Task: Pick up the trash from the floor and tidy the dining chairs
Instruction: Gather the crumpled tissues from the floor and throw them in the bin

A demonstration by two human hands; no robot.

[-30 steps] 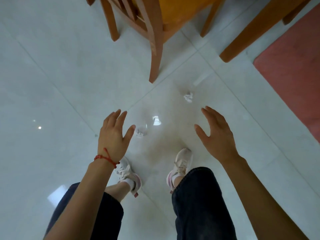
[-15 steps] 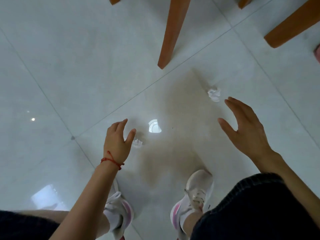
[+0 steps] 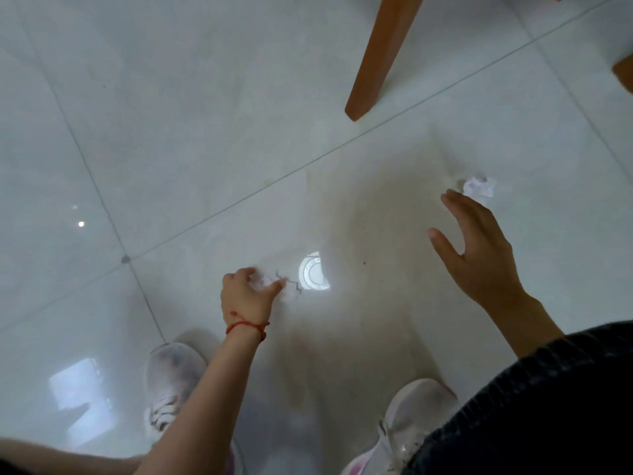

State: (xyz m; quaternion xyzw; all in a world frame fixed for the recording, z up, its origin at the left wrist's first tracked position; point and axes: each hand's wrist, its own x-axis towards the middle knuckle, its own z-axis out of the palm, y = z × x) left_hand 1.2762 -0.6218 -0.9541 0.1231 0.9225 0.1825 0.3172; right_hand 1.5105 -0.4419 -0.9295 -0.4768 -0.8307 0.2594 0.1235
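Observation:
Two crumpled white paper scraps lie on the pale tiled floor. My left hand, with a red string at the wrist, has its fingers and thumb closed around the nearer paper scrap, which still touches the floor. The farther paper scrap lies just beyond the fingertips of my right hand, which hovers with fingers spread and holds nothing. An orange-brown wooden chair leg stands at the top centre.
My two white shoes, the left shoe and the right shoe, stand on the floor at the bottom, with a dark trouser knee at the lower right. Another wooden leg shows at the right edge. A lamp reflection glares beside my left hand.
The view has dropped closer to the floor. My left hand has gone down and closed on the nearer scrap. My right hand has moved forward toward the farther scrap.

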